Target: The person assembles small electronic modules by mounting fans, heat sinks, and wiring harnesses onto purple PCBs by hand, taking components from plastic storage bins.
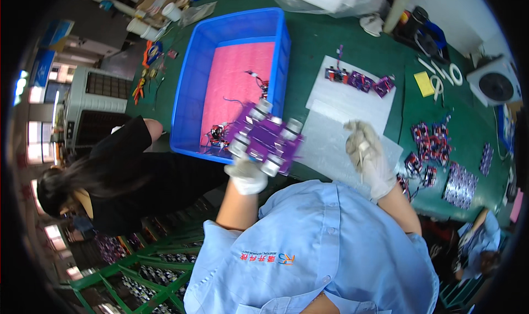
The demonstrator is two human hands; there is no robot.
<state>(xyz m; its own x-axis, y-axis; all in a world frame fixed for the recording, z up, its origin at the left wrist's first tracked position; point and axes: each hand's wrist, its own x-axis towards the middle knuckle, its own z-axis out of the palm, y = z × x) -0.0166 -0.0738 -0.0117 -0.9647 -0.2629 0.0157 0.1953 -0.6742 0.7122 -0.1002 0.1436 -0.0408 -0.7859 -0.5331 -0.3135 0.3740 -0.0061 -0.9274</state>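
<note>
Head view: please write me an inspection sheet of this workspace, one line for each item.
Surface: green table, partly covered by white sheets.
Job's things: purple circuit board with silver cylinder parts, held up over the near corner of the blue bin; the bin has a pink liner and a few small boards inside.
Clutter: more purple boards and small wired parts at the right; tape rolls, yellow pad, cups and cardboard at the far edge.
Hands: left hand, gloved, grips the board from below; right hand, gloved, loosely curled above a white sheet, contents unclear.
Cables: thin wires on the small boards.
Surroundings: another person in black at the left; green racks below.
</note>
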